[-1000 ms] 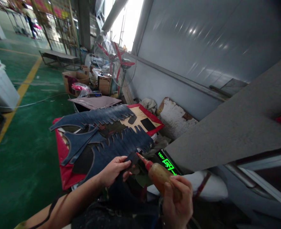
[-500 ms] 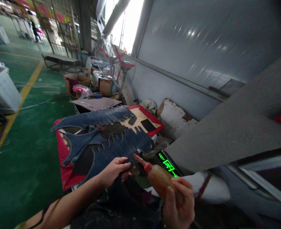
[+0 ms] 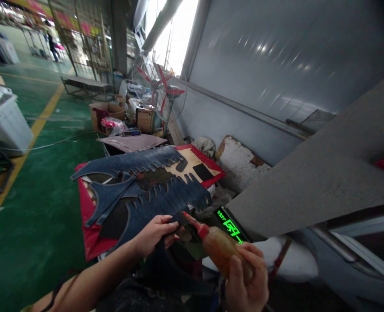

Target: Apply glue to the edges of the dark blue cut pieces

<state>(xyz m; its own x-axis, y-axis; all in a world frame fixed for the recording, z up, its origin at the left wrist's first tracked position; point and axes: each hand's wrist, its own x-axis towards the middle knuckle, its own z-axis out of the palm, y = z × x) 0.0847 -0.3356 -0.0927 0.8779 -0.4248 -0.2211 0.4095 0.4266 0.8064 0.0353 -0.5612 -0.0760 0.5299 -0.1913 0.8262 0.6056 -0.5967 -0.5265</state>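
My left hand (image 3: 157, 234) is closed, pinching the edge of a dark blue fabric or leather piece (image 3: 179, 218) that hangs down toward my lap. In my right hand (image 3: 247, 277) is a squeeze bottle (image 3: 222, 251) with amber contents and a red nozzle (image 3: 193, 222). The bottle lies tilted, its nozzle tip at the edge of the held piece; whether the two touch I cannot tell. Just beyond, dark blue cut pieces (image 3: 159, 197) with notched edges lie overlapped on a red-edged board (image 3: 84, 225). Part of the held piece is hidden behind my fingers.
Two dark patches (image 3: 202, 172) lie on the board's tan part. A green-lit display (image 3: 229, 225) stands to the right, near the slanted grey column (image 3: 292, 173). Behind are fans with red blades (image 3: 165, 89) and a cardboard box (image 3: 105, 115). A white bin (image 3: 9, 125) stands left.
The bottle and my right hand have shifted slightly right and down. My left hand keeps its pinch on the dark blue piece. The whole view has moved a little.
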